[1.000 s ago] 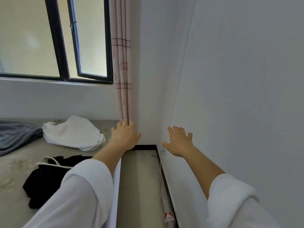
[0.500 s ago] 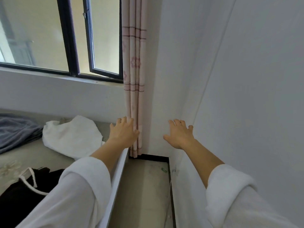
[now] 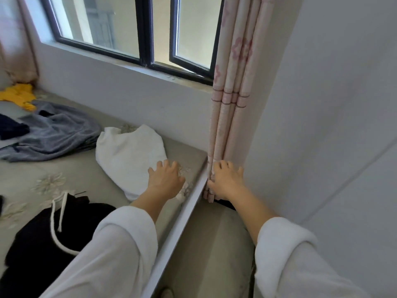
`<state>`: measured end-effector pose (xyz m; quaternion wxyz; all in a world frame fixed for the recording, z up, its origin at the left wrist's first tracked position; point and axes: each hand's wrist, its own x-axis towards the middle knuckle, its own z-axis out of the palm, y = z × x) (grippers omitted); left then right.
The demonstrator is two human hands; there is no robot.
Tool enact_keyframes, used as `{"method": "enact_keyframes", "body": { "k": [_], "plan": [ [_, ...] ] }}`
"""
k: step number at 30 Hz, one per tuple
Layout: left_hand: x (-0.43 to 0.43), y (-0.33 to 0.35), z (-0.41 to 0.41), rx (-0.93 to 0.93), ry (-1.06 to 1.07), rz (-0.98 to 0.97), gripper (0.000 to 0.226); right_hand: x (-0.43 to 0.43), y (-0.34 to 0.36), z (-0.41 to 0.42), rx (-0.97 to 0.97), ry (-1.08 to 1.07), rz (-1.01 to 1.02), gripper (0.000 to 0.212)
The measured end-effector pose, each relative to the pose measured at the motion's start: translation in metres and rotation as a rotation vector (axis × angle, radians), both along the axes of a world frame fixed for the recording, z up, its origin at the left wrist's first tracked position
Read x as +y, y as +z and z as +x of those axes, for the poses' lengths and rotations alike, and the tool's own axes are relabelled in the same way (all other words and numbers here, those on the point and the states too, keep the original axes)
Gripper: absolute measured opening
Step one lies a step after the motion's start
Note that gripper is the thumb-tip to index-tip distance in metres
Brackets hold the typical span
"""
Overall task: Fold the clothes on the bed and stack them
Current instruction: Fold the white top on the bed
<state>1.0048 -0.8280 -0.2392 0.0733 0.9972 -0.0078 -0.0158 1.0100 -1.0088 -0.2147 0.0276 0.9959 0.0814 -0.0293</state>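
Pale grey sheeting with a faint flower print covers the bed (image 3: pixel 75 175), which fills the left side under a black-framed window (image 3: pixel 146 35).

The left hand (image 3: pixel 165 181) is palm down with its fingers loosely spread and grips nothing. It lies over the near right edge of a white garment (image 3: pixel 129 155), at the right side of the bed. Whether it presses the cloth or only hovers above it cannot be told. The right hand (image 3: pixel 227 179) is likewise relaxed and empty, fingers slightly apart, just right of the bed's edge. It is in front of the lower end of a pink flowered curtain (image 3: pixel 234 104), and contact with the curtain cannot be judged. Both arms wear white sleeves (image 3: pixel 111 254).

The white garment lies loosely heaped, unfolded. Nearer and to the left of it is a black garment (image 3: pixel 43 244) with a white drawstring (image 3: pixel 52 220), crumpled. Farther left, a grey-blue garment (image 3: pixel 55 134) is spread in folds just beside the white one. A dark navy piece (image 3: pixel 10 127) lies at its left end. A yellow garment (image 3: pixel 19 95) lies at the far left corner.

A narrow strip of floor (image 3: pixel 210 244) runs between the bed and the white wall (image 3: pixel 322 104) on the right.
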Motion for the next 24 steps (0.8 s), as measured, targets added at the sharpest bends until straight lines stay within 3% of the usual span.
{"method": "enact_keyframes", "body": {
  "k": [9,24],
  "plan": [
    [0.084,-0.079,0.121,0.196,0.222,-0.027,0.044,0.094,-0.077,0.166,0.189,0.195,0.002,0.061],
    [0.156,-0.224,0.202,0.559,0.655,-0.211,0.045,0.15,-0.222,0.348,0.578,0.37,-0.113,0.06]
  ]
}}
